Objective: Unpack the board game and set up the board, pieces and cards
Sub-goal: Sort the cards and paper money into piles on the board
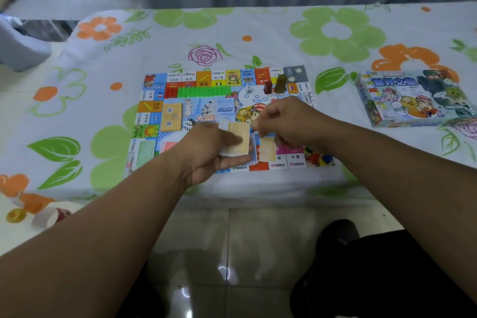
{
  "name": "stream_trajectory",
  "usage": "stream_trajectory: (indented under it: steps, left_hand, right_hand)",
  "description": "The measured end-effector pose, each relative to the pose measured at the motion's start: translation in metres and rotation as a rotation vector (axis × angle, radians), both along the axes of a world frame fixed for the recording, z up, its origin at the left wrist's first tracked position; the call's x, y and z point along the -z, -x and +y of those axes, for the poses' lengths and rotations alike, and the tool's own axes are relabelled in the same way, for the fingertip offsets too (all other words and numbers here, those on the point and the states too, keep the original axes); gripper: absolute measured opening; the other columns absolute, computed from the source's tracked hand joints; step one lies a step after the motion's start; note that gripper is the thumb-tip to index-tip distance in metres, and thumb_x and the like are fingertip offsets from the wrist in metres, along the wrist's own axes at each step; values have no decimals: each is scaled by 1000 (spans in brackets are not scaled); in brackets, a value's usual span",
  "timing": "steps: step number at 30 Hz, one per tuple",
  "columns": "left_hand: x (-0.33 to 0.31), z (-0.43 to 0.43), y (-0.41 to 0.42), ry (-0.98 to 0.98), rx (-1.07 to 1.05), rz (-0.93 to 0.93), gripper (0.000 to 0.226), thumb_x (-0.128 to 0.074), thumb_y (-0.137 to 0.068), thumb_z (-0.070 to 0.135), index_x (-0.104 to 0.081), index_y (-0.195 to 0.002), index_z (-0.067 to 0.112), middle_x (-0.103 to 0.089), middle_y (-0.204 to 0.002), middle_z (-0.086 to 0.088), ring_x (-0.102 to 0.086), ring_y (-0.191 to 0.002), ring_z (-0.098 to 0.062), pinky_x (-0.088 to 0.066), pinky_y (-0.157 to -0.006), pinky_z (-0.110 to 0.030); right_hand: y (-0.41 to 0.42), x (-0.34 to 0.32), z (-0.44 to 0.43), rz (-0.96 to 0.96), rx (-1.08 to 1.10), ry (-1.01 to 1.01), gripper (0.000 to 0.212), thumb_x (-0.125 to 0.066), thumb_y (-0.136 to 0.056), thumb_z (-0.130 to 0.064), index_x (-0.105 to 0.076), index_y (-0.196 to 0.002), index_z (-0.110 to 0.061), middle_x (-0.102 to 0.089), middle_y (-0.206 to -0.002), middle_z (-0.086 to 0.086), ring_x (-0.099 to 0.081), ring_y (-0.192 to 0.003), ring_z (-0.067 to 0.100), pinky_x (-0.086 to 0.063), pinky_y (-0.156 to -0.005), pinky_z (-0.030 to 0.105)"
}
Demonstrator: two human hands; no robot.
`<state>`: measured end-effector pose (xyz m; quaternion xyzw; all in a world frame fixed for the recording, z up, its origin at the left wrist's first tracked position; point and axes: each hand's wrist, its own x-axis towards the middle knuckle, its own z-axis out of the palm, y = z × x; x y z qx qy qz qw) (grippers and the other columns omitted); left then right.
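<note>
Cards (pixel 233 141) — thin, light, slippery — lie stacked in the left hand (pixel 206 152) under its thumb, likely best peeled by the corner where curled fingertips of the right hand (pixel 286 121) meet, grip unclear.

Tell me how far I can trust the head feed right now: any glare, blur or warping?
Head view: dim, bluish light with no hard shadows; the wide-angle lens slightly bows the table edges and skews the game box at right; bright glare spots on the floor tiles; the cards in the left hand look washed out, print unreadable; small print on the board is soft.
</note>
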<state>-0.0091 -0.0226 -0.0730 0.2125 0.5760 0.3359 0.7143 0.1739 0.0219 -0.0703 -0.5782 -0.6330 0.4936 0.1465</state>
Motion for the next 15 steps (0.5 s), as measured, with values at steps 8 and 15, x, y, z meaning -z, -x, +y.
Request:
stream_trajectory:
  steps: [8, 15]
  left_hand:
    - [4, 0, -9, -10, 34, 18, 27, -60, -92, -10, -62, -119, -6, -72, -111, -22, -73, -97, -38, -63, -75, -42]
    - [7, 2, -1, -1, 14, 85, 21, -61, -92, -6, -62, -113, -6, -74, -98, -20, -74, -84, -28, -63, -68, -38]
  right_hand:
    - [-3, -2, 3, 8, 53, -14, 6, -76, -87, -10, -71, -89, -8, -67, -71, 6, -58, -49, 11, -38, -40, 19]
    - [-16, 9, 9, -147, 60, -20, 5, -76, -86, -3, -73, -91, -3, -66, -73, 4, -57, -58, 16, -45, -48, 22]
